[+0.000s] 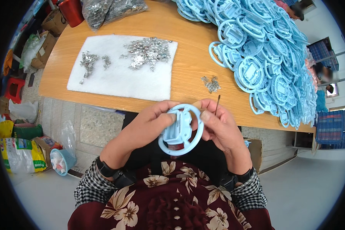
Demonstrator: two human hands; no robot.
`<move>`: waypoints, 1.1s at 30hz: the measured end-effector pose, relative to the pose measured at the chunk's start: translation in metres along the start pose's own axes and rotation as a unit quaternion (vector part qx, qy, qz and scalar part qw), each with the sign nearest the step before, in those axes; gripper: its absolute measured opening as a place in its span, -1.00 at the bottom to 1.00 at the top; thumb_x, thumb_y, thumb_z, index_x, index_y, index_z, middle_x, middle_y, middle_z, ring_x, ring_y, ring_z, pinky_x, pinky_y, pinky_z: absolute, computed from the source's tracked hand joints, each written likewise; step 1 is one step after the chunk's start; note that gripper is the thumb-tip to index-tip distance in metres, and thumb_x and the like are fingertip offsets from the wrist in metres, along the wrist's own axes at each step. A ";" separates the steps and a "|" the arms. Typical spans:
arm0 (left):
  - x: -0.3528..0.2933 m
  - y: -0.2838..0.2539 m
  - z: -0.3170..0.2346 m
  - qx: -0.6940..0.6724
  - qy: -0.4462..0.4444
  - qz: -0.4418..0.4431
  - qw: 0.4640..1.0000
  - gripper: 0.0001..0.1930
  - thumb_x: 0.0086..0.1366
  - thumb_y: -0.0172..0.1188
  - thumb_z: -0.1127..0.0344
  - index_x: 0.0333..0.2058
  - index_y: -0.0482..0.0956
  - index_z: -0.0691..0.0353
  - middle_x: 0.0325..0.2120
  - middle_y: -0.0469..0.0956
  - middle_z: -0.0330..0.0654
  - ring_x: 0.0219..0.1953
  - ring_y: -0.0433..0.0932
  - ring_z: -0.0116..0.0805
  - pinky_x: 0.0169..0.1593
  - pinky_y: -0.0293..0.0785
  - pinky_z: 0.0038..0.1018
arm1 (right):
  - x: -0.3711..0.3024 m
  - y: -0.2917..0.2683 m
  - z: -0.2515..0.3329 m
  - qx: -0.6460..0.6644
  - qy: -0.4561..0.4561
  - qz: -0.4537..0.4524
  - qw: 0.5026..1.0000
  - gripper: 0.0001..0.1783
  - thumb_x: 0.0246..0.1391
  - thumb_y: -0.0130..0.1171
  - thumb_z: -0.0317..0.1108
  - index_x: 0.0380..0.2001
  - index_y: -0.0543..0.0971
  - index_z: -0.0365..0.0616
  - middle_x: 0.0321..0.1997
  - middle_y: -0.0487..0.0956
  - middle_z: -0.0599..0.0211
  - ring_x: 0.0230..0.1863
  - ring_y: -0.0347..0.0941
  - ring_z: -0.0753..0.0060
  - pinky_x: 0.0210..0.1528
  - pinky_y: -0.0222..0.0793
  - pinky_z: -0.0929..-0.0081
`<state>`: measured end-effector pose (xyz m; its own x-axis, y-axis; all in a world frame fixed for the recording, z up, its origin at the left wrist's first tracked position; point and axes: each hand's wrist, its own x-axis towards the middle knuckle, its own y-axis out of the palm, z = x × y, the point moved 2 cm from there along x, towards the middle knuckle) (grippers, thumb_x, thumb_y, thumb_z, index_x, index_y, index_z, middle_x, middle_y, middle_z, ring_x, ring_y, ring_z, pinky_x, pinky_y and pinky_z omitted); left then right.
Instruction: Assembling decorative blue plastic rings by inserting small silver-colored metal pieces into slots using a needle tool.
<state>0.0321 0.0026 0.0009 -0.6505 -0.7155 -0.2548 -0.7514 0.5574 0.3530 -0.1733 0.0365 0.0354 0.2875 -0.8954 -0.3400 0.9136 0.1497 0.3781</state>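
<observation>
Just off the table's front edge, in front of my body, is a light-blue plastic part (184, 132), round like a small steering wheel, with a boxy hollow middle. My left hand (151, 122) is closed around its left side, thumb pressed on the middle housing. At the upper right of the rim, my right hand (223, 126) pinches with thumb and fingers. A thin dark rod (218, 104), perhaps a tool's shaft, sticks up from between the right fingers; its lower end is hidden. Whether a small piece sits under the right thumb cannot be seen.
A white felt mat (119, 85) bears piles of small metal pieces (149, 53); a smaller heap (211, 83) lies right of it. Many similar blue parts (257, 69) are stacked at right. Plastic bags of metal pieces (113, 11) and a red container (70, 12) stand at the back.
</observation>
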 end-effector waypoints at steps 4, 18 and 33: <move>-0.007 0.008 -0.008 0.046 0.027 -0.062 0.997 -0.58 0.43 0.07 0.31 0.19 0.41 0.38 -0.07 0.60 -0.18 -0.07 0.58 -0.48 0.05 0.52 -0.49 | -0.007 -0.013 -0.007 -0.013 0.072 -0.041 0.996 -0.73 0.28 0.17 -0.36 -0.02 0.48 -0.22 -0.29 0.65 0.39 -0.55 0.38 0.79 -0.56 0.14 0.84; 0.004 0.006 0.000 -0.030 0.029 -0.121 0.992 -0.72 0.52 0.00 0.25 -0.03 0.55 0.34 -0.28 0.65 -0.28 -0.29 0.59 -0.64 -0.20 0.54 -0.62 | 0.055 -0.039 0.042 -0.652 -0.275 -0.216 0.673 -0.81 0.08 0.31 -0.38 -0.23 0.66 -0.18 -0.36 0.57 0.12 -0.37 0.51 0.08 -0.29 0.43 0.30; 0.002 -0.003 0.000 0.022 0.020 -0.087 0.996 -0.71 0.53 -0.02 0.23 -0.07 0.58 0.31 -0.27 0.66 -0.28 -0.29 0.58 -0.65 -0.21 0.52 -0.63 | 0.094 -0.023 0.042 -0.710 -0.191 -0.186 0.652 -0.78 0.07 0.34 -0.31 -0.25 0.65 -0.20 -0.36 0.62 0.14 -0.36 0.57 0.12 -0.30 0.45 0.27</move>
<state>0.0331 0.0001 -0.0008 -0.5064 -0.8181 -0.2726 -0.8567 0.4412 0.2673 -0.1788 -0.0690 0.0310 0.1258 -0.9788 0.1616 0.3227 -0.1137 -0.9397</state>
